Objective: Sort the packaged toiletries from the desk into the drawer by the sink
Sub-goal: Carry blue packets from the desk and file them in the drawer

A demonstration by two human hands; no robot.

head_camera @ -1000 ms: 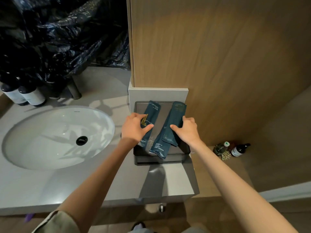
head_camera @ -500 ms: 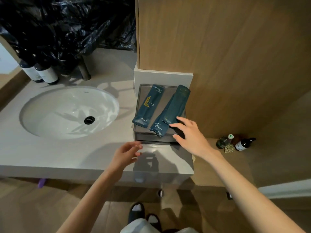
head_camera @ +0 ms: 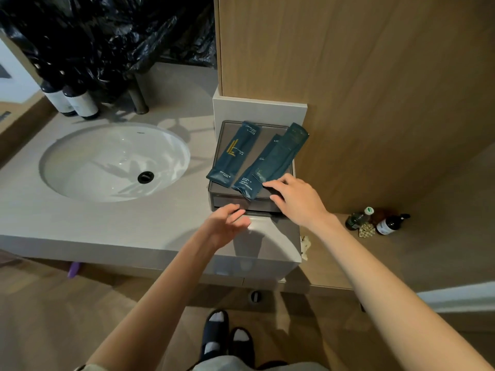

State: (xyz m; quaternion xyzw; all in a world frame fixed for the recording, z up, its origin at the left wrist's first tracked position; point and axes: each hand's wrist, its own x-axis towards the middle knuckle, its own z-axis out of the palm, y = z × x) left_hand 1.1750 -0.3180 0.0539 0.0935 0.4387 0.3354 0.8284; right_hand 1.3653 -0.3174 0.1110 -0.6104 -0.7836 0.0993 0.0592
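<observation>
Lying flat on top of the dark drawer unit (head_camera: 230, 203) beside the sink (head_camera: 80, 167), three teal sachets run lengthwise away from the viewer. The left sachet (head_camera: 234, 153) lies alone. The middle sachet (head_camera: 253, 175) sits partly under the right sachet (head_camera: 284, 153), whose far end overhangs the unit's back corner. They look like thin film packs and are judged light, limp and slick. A pinch across a short near end, thumb beneath, should lift one, whereas a flat push would likely slide the overlapped pair together. The right hand (head_camera: 297, 199) is spread with its fingers nearly straight, the index tip touching or just short of the right sachet's near end; it grips nothing. The left hand (head_camera: 227, 226) hovers empty, fingers relaxed and parted, just before the unit's front face and above the counter (head_camera: 107, 223), apart from every sachet. The drawer front appears closed, so no sachet is stowed yet.
</observation>
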